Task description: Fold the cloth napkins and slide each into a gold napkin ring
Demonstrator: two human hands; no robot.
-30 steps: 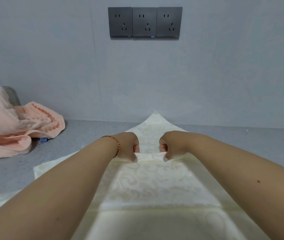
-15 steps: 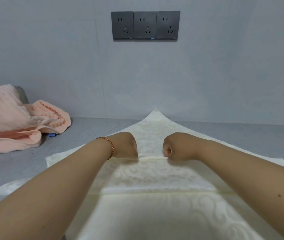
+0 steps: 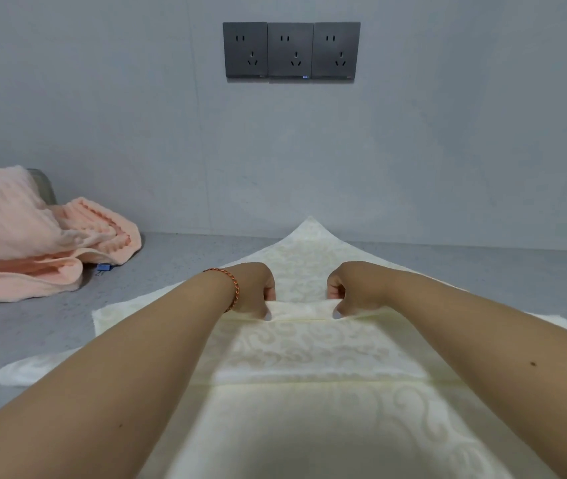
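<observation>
A grey speckled surface (image 3: 178, 261) ran back to a plain pale grey wall (image 3: 448, 133), on which three dark socket plates (image 3: 291, 50) sat side by side in a row. At the far left of the surface lay a heap of peach towels (image 3: 26, 243), with a small blue tag (image 3: 104, 267) showing at its near edge. A cream napkin (image 3: 309, 357) with a pale scroll pattern was spread over the middle of the surface, its far corner pointing at the wall and turned slightly up against it, its near part reaching down past the bottom of the view. A crosswise crease ran over the cloth nearer the person. The left hand (image 3: 252, 288), with a red braided bracelet (image 3: 232, 288) on its wrist, and the right hand (image 3: 354, 288) were side by side, a little apart, over the far half of the napkin. Both hands had their fingers (image 3: 339, 293) curled, pinching a raised crosswise fold of the cloth between thumb and fingers; the fold stood slightly up from the cloth between the two hands.
</observation>
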